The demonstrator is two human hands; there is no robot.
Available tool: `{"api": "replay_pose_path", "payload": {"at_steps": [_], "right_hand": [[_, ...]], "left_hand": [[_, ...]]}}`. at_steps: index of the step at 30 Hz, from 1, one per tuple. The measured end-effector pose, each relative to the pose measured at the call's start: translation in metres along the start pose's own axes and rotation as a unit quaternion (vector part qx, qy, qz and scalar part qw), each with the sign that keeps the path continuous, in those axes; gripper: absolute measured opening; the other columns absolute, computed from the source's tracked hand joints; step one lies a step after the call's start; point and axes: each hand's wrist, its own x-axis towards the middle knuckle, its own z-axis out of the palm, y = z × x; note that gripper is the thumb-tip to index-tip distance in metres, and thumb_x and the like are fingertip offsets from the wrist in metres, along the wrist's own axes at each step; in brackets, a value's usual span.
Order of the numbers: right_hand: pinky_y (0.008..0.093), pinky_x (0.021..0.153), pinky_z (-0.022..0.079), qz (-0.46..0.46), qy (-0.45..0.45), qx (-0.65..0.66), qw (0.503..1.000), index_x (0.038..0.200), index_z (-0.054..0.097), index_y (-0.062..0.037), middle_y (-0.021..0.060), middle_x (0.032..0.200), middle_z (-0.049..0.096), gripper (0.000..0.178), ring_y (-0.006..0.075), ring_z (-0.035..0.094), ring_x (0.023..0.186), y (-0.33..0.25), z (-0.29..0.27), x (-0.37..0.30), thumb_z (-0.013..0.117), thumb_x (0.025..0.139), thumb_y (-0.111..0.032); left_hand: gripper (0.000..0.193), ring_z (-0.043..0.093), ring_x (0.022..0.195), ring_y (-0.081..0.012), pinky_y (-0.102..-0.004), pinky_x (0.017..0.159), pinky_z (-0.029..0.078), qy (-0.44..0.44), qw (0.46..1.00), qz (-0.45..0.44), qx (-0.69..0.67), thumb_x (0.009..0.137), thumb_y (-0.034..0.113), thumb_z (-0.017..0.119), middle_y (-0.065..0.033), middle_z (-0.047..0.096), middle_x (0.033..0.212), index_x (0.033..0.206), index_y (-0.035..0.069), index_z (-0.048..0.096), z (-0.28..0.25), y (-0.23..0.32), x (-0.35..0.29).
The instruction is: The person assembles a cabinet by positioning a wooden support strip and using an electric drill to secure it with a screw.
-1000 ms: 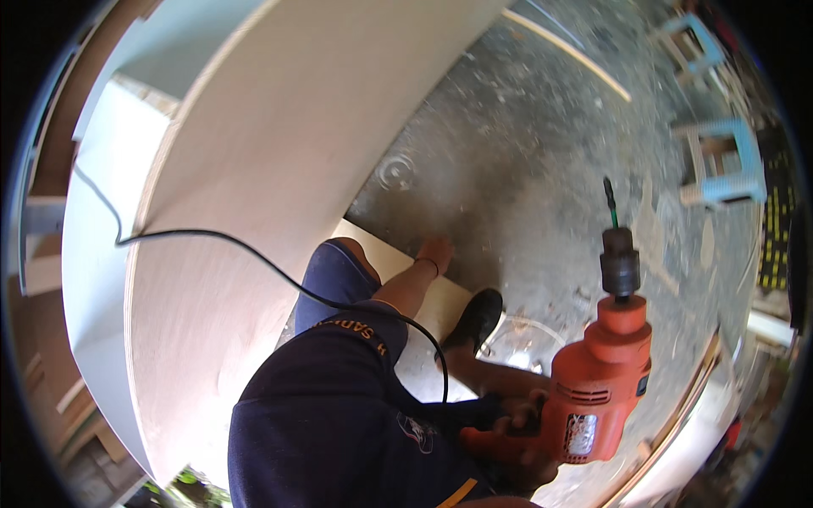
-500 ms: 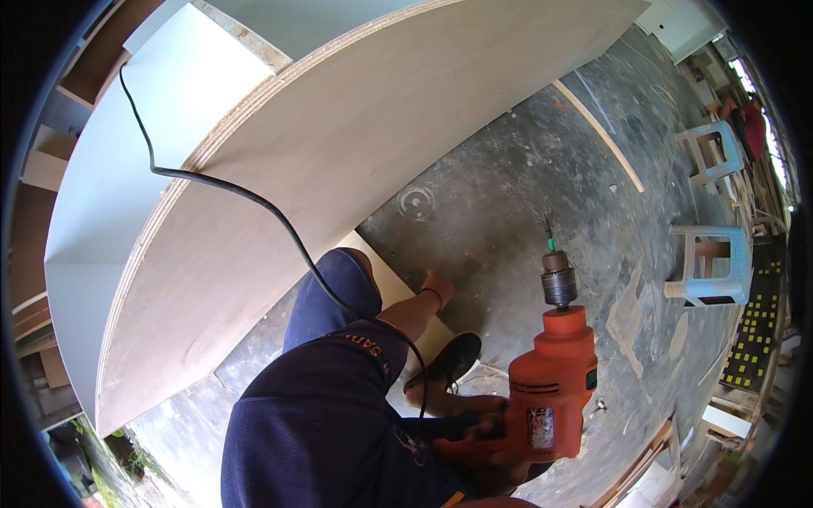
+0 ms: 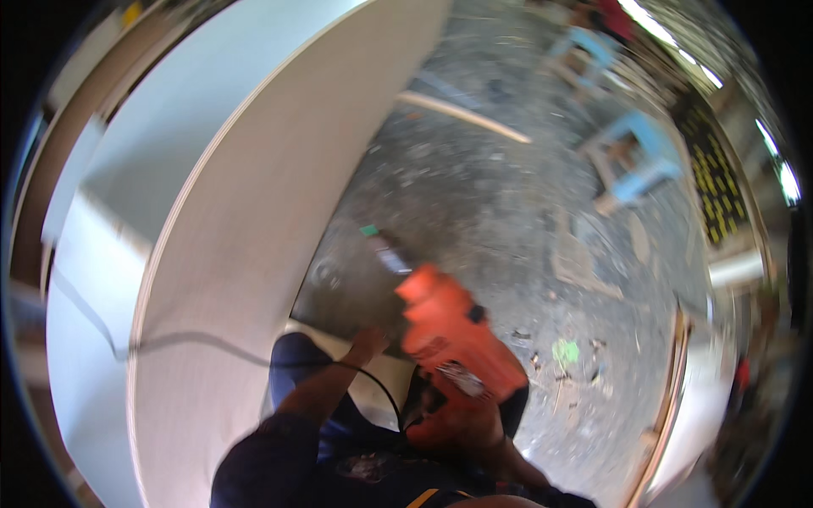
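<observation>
Orange-red corded power drill (image 3: pixel 464 343): near the middle of my view, above the grey concrete floor (image 3: pixel 491 220), right of the pale tan plywood panel (image 3: pixel 246 229).
Just changed: I see the drill swung leftward; half a second ago it aimed at the top of my view, now it slants toward the panel.
Meaning: I judge this as bringing the tool round, not drilling, since its blurred green bit (image 3: pixel 368 230) touches nothing I can make out.
Pointing: nose up and left, away from the gripping hand.
Long axis: diagonal, lower right to upper left; I cannot tell its tilt to the floor.
Right hand (image 3: pixel 478 423): fingers wrapped around the drill's handle.
Left hand (image 3: pixel 370 341): beside the pale flat board (image 3: pixel 364 395); fingers blurred, I cannot tell their state.
Black rubbery cable (image 3: pixel 199 337): trails leftward across the panel.
</observation>
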Motion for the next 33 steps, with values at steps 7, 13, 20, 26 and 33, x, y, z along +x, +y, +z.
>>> {"api": "replay_pose_path", "payload": {"at_steps": [7,13,20,26,33], "right_hand": [[0.0323,0.075,0.053,-0.172,-0.020,0.274,0.946,0.125,0.049,-0.0016,0.0107,0.110,0.060,0.057,0.0195,0.062,0.092,0.042,-0.066,0.073,0.064,0.070,-0.004],[0.0340,0.077,0.054,-0.115,-0.064,0.211,0.969,0.119,0.054,-0.0020,0.0080,0.106,0.062,0.061,0.0189,0.062,0.091,-0.008,-0.048,0.079,0.076,0.063,0.001],[0.0318,0.088,0.048,-0.150,-0.189,-0.233,0.942,0.123,0.055,-0.0041,0.0060,0.118,0.061,0.055,0.0185,0.058,0.108,0.003,-0.066,0.102,0.077,0.072,-0.007],[0.0362,0.095,0.047,-0.038,-0.235,0.037,0.970,0.127,0.048,0.0012,0.0119,0.120,0.059,0.058,0.0231,0.056,0.113,-0.007,-0.063,0.092,0.069,0.073,0.002],[0.0387,0.093,0.050,0.010,-0.213,-0.015,0.977,0.127,0.046,0.0034,0.0151,0.121,0.057,0.058,0.0256,0.057,0.111,-0.006,-0.079,0.085,0.064,0.073,0.008]], "left_hand": [[0.016,0.060,0.072,-0.0137,-0.0268,0.063,0.049,0.173,0.798,-0.230,-0.529,0.079,0.015,0.066,-0.0039,0.062,0.073,0.089,0.003,0.062,-0.225,0.059,-0.137],[0.014,0.060,0.079,-0.0097,-0.0244,0.071,0.049,0.224,0.682,-0.176,-0.674,0.083,0.002,0.066,-0.0024,0.065,0.087,0.097,0.001,0.064,-0.371,0.074,-0.251],[0.008,0.058,0.091,-0.0188,-0.0283,0.078,0.046,0.490,0.366,-0.079,-0.787,0.093,0.012,0.055,-0.0079,0.059,0.102,0.098,0.006,0.055,-0.487,0.069,-0.230],[0.012,0.062,0.102,-0.0203,-0.0327,0.084,0.053,0.482,0.125,0.005,-0.867,0.098,0.016,0.045,-0.0073,0.061,0.108,0.102,0.007,0.052,-0.493,0.058,-0.215],[0.011,0.065,0.095,-0.0221,-0.0344,0.082,0.056,0.459,0.054,-0.014,-0.887,0.098,0.019,0.048,-0.0059,0.063,0.100,0.099,0.008,0.052,-0.493,0.052,-0.200]]}}
